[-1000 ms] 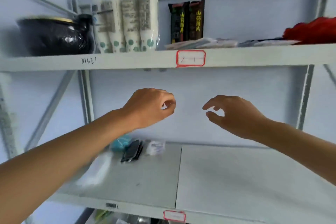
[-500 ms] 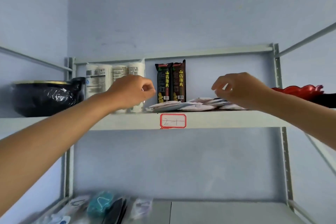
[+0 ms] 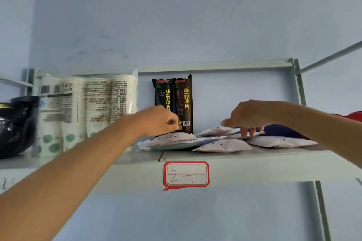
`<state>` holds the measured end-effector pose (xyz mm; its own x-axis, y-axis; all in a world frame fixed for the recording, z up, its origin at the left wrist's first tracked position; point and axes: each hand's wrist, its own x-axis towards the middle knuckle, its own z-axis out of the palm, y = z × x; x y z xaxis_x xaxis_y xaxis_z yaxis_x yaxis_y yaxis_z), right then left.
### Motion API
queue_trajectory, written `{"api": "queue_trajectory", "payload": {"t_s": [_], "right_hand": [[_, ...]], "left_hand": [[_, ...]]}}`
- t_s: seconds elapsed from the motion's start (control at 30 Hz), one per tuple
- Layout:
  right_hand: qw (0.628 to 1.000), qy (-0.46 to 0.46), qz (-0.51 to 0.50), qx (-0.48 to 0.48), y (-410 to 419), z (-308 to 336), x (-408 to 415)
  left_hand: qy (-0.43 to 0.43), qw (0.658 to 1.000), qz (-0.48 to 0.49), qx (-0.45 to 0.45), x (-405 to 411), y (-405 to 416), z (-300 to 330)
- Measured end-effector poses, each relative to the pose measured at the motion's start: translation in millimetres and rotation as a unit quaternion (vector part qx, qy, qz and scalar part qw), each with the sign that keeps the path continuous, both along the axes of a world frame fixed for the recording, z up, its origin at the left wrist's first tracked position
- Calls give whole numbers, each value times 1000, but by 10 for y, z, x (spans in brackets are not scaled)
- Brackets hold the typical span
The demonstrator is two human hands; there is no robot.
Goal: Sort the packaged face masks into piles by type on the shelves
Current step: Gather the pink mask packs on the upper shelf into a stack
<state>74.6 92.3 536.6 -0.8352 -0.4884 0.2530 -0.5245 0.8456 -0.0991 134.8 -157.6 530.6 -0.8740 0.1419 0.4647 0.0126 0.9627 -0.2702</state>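
Several white packaged face masks lie overlapping on the upper shelf: one at the left, one in front, one at the right. My left hand hovers just above the left packet with its fingers curled into a fist, and I see nothing in it. My right hand reaches over the middle of the pile, its fingertips pointing down and touching a packet at the back, its thumb stretched out to the left.
Two dark snack packs stand against the back wall behind the masks. Wrapped stacks of paper cups and a black bowl in plastic fill the shelf's left. A dark blue item and a red one lie right. Label "2-1" marks the edge.
My view rose from the lower shelf to the upper one. Both hands moved up and forward to the mask pile, and my right fingertips came down onto a packet.
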Motion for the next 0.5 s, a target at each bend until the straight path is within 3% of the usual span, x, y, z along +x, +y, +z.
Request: {"api": "queue_trajectory", "payload": {"t_s": [0.07, 0.23, 0.33, 0.4, 0.5], "right_hand": [[997, -66, -15, 42, -151, 7, -134], [993, -90, -25, 68, -445, 15, -244], [998, -20, -41, 52, -578, -80, -331], [999, 31, -40, 3, -632, -192, -478], [990, -27, -1, -141, -616, -316, -671]], "left_hand": [[-42, 999, 9, 16, -230, 17, 48], [-145, 984, 101, 35, -565, 157, 94], [-124, 981, 140, 59, -745, 167, 18], [-107, 979, 166, 58, -818, 164, -37], [-99, 973, 196, 69, -862, 176, -76]]}}
